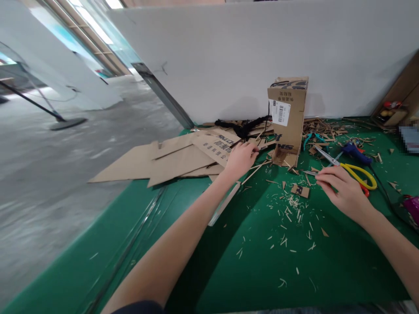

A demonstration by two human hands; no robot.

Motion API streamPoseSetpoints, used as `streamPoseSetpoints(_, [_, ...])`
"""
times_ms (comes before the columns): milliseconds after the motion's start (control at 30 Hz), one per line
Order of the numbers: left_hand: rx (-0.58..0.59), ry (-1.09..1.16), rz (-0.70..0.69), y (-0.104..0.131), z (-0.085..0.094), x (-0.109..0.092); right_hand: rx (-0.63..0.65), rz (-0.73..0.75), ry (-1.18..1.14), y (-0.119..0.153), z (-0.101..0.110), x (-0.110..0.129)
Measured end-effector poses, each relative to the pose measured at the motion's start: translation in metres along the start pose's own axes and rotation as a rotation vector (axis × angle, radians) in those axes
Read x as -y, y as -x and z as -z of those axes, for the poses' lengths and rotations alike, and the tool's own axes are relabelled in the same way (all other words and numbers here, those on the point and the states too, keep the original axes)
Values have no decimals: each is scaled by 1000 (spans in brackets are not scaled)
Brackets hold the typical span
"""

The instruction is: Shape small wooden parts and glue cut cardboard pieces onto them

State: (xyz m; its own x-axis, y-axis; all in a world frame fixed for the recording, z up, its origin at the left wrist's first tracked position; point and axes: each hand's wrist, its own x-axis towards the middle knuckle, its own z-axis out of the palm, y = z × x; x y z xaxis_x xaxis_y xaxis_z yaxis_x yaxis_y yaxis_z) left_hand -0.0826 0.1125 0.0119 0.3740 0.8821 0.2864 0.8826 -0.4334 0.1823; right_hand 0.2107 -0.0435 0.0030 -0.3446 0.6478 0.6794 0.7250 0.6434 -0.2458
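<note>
My left hand [241, 158] reaches to the edge of a pile of flat cardboard sheets [178, 157], fingers pinched together. What sits between its fingertips is too small to make out; thin strips [257, 172] lie just below it. To its right stands an upright cardboard box [287, 117] with a white label and an open lower front. My right hand [342, 189] is closed on a thin, pointed metal piece [310, 173] that sticks out leftward from the fingers. Beside that hand lie scissors with yellow handles [362, 174]. A small printed cardboard piece [300, 191] rests between the hands.
A blue glue gun [356, 152] and teal-handled pliers [316, 140] lie at the right. Cardboard scraps [322, 127] heap behind the box. Slivers [294, 203] litter the green table [262, 270]. A black fuzzy strip [242, 128] lies along the white partition [229, 61].
</note>
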Motion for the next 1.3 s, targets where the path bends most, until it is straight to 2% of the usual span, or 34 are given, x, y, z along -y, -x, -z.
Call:
streamPoseSetpoints(67, [-147,157,20,-1,15,-6,-46,-27,37,0,2,1])
streamPoseSetpoints(133, [-286,348,64,0,33,-19,-34,-82,48,0,2,4])
streamPoseSetpoints(167, [-336,491,94,2,40,-28,-6,-111,33,-1,1,6])
streamPoseSetpoints(200, [-336,678,132,5,47,-39,30,-143,5,-1,0,8])
streamPoseSetpoints(233, [-286,894,184,9,51,-51,70,-174,-34,-2,-2,11])
streamPoseSetpoints(267, [-185,1104,236,14,53,-64,113,-200,-79,-2,-4,15])
streamPoseSetpoints(300, [-32,1283,281,19,53,-77,157,-218,-125,-3,-6,19])
streamPoseSetpoints(367, [276,1504,383,31,47,-101,211,-220,-202,-5,-10,27])
streamPoseSetpoints(467, [579,1662,525,48,33,-126,117,-170,-262,-10,-9,36])
streamPoseSetpoints(567, [745,1748,651,59,30,-137,-35,-156,-276,-21,-1,37])
streamPoseSetpoints(633, [802,1737,637,61,34,-139,-86,-211,-296,-33,3,35])
streamPoseSetpoints(667, [839,1685,576,61,37,-138,-126,-281,-341,-40,3,33])
streamPoseSetpoints(733, [908,1442,341,57,41,-132,-235,-508,-549,-55,2,27])
streamPoseSetpoints(767, [900,1249,191,54,42,-128,-261,-621,-715,-62,1,24])
streamPoseSetpoints(800, [842,1028,36,51,42,-122,-226,-715,-902,-68,-1,21])
streamPoseSetpoints(867, [541,613,-165,45,38,-108,-97,-840,-1202,-77,-5,16])
streamPoseSetpoints(900, [445,490,-243,42,34,-102,-45,-874,-1299,-80,-7,15])
streamPoseSetpoints(933, [416,425,-304,41,30,-96,4,-896,-1362,-82,-9,14])
streamPoseSetpoints(1033, [443,368,-394,38,19,-88,39,-907,-1434,-84,-20,18])
streamPoseSetpoints(1067, [452,364,-403,38,17,-87,-16,-900,-1452,-84,-24,21])
streamPoseSetpoints(1167, [447,367,-407,38,12,-88,-305,-892,-1526,-83,-41,29])
streamPoseSetpoints(1200, [439,375,-406,38,11,-88,-358,-898,-1546,-82,-47,31])
streamPoseSetpoints(1300, [421,436,-404,36,5,-86,-386,-893,-1592,-78,-62,37])
